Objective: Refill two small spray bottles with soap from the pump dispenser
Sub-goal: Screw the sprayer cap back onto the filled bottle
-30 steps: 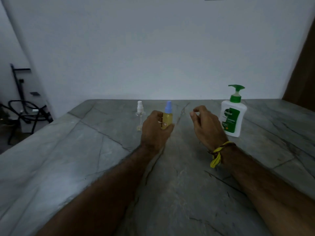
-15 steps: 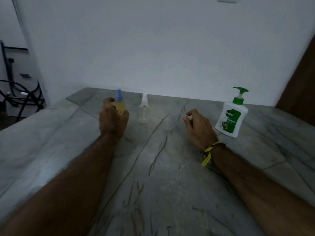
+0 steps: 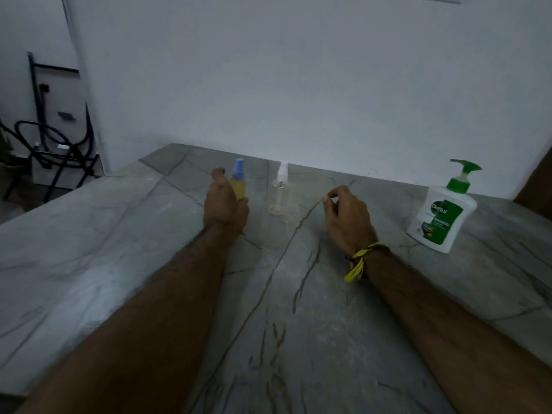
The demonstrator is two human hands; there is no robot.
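Observation:
A small yellow spray bottle (image 3: 239, 186) with a blue cap stands upright at the far middle of the stone table (image 3: 119, 249). My left hand (image 3: 224, 204) holds it, thumb and fingers round its lower body, and hides its base. Just to its right, apart from it, stands a clear spray bottle (image 3: 279, 192) with a white cap. My right hand (image 3: 348, 216) hovers over the table with loosely curled fingers and holds nothing. The white soap pump dispenser (image 3: 442, 213), green pump and label, stands at the far right, a hand's width from my right hand.
A white wall (image 3: 298, 85) runs close behind the bottles at the table's far edge. Beyond the table's left edge, a black metal stand with hoses (image 3: 50, 144) sits on the floor. A brown door edge (image 3: 537, 180) shows at the far right.
My left hand has carried the yellow bottle from the right of the clear bottle to its left. My right hand has stayed near the dispenser. The camera has shifted.

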